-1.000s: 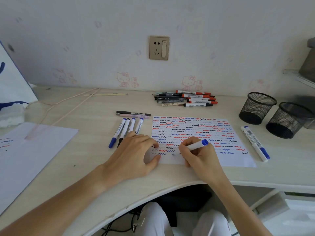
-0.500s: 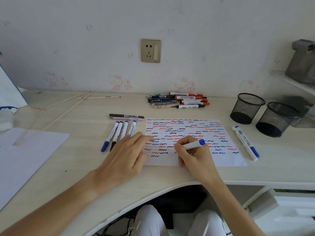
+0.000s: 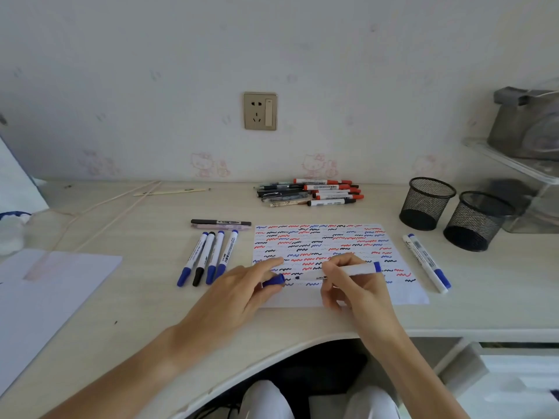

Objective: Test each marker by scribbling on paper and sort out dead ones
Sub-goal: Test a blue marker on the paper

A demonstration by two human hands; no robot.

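Right hand [image 3: 357, 282]: grips the marker [image 3: 338, 273] level, tip toward the cap.
Left hand [image 3: 242, 293]: pinches the blue cap [image 3: 273, 280], probably to recap.
Paper [image 3: 393, 293]: flat on the surface, full of scribbles.

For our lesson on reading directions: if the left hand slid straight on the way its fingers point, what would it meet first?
The left hand holds a blue cap and points right, toward the uncapped marker in the right hand. It would probably meet that marker's black tip first, though the height gap is unclear.
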